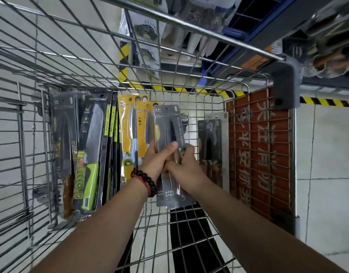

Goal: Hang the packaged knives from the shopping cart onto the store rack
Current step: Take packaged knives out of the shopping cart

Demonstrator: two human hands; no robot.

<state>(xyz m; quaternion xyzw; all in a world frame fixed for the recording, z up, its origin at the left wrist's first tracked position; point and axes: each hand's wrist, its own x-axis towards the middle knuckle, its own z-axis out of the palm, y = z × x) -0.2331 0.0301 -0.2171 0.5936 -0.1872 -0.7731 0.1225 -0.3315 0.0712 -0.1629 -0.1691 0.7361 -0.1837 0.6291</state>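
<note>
1. Wire cart (75, 62) fills the view, both forearms reaching down into its basket.
2. Red sign (262, 146) with white characters covers the cart's right wall.
3. Black packs (91, 150), one showing a green-handled knife, stand against the left wall; yellow packs (130, 133) lean just beside them.
4. Grey pack (213, 146) stands apart near the sign.
5. Grey knife packs (170, 131), at least two stacked, are held upright mid-basket between both hands.
6. Left hand (156, 160), bead bracelet (145, 181) at its wrist, grips the packs from the left, thumb across the front.
7. Right hand (186, 166) curls round their right edge, touching the left.
</note>
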